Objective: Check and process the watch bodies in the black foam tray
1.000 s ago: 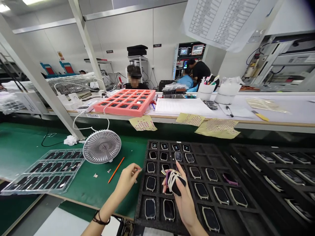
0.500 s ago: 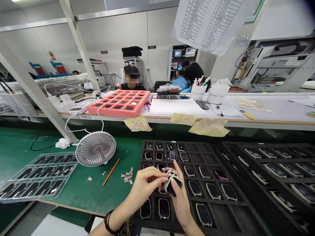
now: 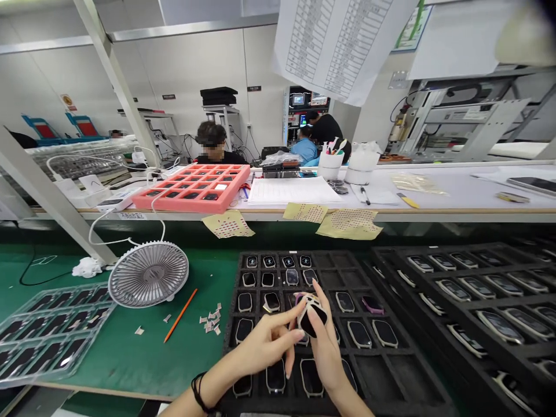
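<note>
My right hand [image 3: 325, 353] grips a black smartwatch body [image 3: 311, 317] partly wrapped in white strips, with a purple strip showing at its edge. My left hand [image 3: 264, 347] reaches across from the left, its fingertips at that watch; I cannot tell if they pinch anything. Both hands hover over a black foam tray [image 3: 324, 260], which holds several smartwatch bodies [image 3: 359, 334] in rows. Left of the tray, a small heap of paper bits [image 3: 211, 321] lies on a green mat [image 3: 130, 362].
An orange pencil [image 3: 180, 315], a white desk fan [image 3: 148, 274] and a clear plastic tray [image 3: 52, 333] sit on the mat. Another black tray [image 3: 460, 284] lies to the right. Beyond stands a bench with a pink foam tray [image 3: 191, 188]; a co-worker [image 3: 212, 145] sits behind it.
My left hand has moved from above the green mat to the wrapped watch. The whole scene has slid left and the heap of paper bits has come into view.
</note>
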Available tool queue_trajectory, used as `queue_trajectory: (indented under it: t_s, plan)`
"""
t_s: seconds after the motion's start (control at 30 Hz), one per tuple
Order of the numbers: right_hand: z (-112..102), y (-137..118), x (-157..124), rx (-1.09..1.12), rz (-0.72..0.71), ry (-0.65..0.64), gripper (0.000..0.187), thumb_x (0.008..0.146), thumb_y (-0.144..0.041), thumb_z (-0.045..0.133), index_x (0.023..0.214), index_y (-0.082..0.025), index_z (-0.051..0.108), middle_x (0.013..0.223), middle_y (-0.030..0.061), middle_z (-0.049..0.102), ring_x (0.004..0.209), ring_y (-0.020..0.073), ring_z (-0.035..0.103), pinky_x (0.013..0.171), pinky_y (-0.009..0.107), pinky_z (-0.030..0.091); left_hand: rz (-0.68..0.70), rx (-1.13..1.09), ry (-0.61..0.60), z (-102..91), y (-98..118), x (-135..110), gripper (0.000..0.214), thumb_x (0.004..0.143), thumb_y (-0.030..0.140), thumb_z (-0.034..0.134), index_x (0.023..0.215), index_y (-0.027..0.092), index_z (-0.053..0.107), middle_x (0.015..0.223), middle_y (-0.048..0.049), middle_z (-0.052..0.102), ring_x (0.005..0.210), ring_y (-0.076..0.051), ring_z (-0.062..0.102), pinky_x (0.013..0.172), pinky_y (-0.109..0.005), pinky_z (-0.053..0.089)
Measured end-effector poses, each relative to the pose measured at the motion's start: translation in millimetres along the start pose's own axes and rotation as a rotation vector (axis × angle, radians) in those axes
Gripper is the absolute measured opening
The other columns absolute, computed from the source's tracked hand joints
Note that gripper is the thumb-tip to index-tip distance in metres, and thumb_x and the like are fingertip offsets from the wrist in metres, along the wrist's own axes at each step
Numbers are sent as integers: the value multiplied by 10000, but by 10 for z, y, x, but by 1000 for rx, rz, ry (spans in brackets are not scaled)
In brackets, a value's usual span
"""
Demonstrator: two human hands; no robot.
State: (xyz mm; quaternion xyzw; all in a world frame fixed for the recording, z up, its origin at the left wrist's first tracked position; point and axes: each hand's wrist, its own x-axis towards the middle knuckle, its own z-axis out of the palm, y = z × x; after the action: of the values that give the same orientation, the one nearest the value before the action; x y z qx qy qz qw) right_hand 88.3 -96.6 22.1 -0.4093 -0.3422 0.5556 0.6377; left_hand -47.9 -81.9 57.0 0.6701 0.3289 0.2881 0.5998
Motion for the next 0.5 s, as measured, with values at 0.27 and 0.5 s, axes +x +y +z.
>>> queue_trajectory:
  t_s: [0.27, 0.5]
  plan:
    - [-278, -186, 321, -97, -33, -51, 574, 828, -447, 593, 1361, -319, 421, 1226, 35, 587, 1049, 211, 577, 897, 360, 475, 20, 229, -98, 34, -109, 309, 686, 910, 307, 473, 1484, 186, 116, 434, 97, 483, 339, -76, 422, 431, -157, 387]
    - [-467, -156, 969, -430, -212, -190, 636, 830, -388, 586, 1407, -274, 343, 1422, 69, 441, 1322, 230, 379, 1102, 466, 238, 305, 927, 297, 22, -69, 901, 743, 740, 89, 568, 1419, 245, 310, 1371, -116, 460, 1243, -267, 445, 996, -431, 436]
